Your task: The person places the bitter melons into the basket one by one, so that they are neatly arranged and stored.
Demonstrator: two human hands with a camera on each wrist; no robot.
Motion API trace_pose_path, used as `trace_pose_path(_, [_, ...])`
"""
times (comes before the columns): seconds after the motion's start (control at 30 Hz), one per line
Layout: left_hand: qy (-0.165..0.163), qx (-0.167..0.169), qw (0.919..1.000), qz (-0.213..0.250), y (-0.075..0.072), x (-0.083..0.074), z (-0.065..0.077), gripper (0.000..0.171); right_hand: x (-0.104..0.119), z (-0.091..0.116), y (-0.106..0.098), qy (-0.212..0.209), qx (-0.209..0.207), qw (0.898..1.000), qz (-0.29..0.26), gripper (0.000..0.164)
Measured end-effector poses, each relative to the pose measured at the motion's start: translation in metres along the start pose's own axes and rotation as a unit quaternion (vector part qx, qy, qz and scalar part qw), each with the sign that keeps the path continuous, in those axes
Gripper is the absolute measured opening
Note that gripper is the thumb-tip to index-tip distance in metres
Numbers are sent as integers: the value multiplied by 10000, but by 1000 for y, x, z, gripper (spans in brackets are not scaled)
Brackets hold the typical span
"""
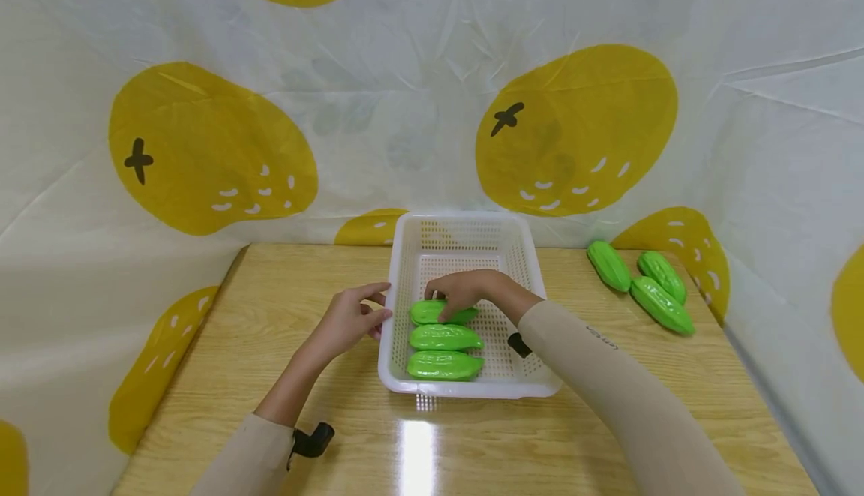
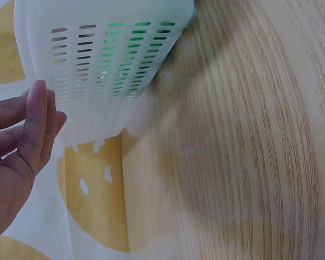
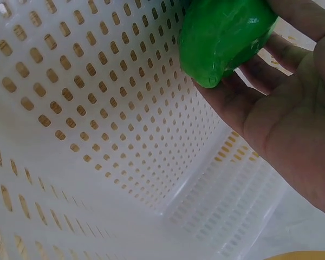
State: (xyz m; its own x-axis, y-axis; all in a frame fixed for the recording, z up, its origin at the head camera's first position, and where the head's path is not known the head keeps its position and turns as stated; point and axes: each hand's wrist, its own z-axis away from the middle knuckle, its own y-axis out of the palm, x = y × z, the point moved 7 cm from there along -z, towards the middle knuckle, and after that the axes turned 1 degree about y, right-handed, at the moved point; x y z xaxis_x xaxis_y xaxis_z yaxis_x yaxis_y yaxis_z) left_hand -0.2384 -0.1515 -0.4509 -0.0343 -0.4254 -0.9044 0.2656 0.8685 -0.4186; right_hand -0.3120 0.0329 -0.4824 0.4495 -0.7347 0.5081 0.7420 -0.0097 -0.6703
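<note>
A white plastic basket with slotted walls stands on the table. Inside it, three shiny green bitter melons lie in a column along its left side: a front one, a middle one and a back one. My right hand reaches in from the right and grips the back bitter melon between thumb and fingers; the right wrist view shows this bitter melon against the palm side. At the basket's left rim is my left hand, its fairly straight fingertips touching the outside of the wall.
Three more bitter melons lie together at the table's back right. The wooden table meets a white curtain with yellow fruit prints at the back. Each wrist carries a small black camera.
</note>
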Motion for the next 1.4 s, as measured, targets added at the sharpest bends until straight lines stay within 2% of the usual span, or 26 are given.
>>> trace_pose_path(0.4, [3,37,10000,-22,3,-3,-1,54,0,2,0,-73,-39,9999,-122,46])
trace_pose_path(0.7, [-7,25,10000,-62,3,-4,-2,54,2,16,-14,-238,-271,9985,-404,55])
trace_pose_path(1.0, [27,61,10000,-26,3,-4,-3,54,3,46,-43,-795,-797,9881,-1053,51])
trace_pose_path(1.27, [74,13,10000,-16,2,-2,0,54,0,80,-62,-1097,-1633,9728,-1223,47])
trace_pose_path(1.4, [73,34,10000,-27,1,-1,0,54,-6,102,-71,-1124,-2102,9616,-1359,47])
